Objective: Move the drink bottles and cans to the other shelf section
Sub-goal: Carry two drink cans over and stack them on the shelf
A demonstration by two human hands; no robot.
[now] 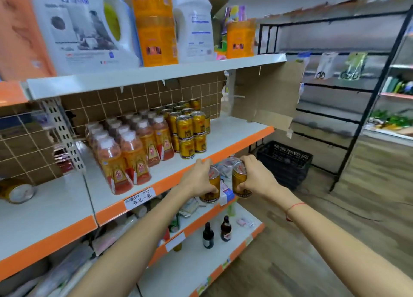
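In front of the shelf (183, 174): two hands, one gold can each.
Left hand (197, 180): fingers wrapped round a can (212, 185).
Right hand (254, 176): fingers wrapped round another can (240, 180) — held upright.
On the shelf: orange bottles (131, 149) beside stacked cans (190, 131).
On the floor: black crate (285, 162) — can't see inside.

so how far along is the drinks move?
Early. One gold can lies on its side on the left shelf section, maybe already moved. In hand: a can in the left hand and one in the right hand. Left: the bottles and stacked cans remain shelved.
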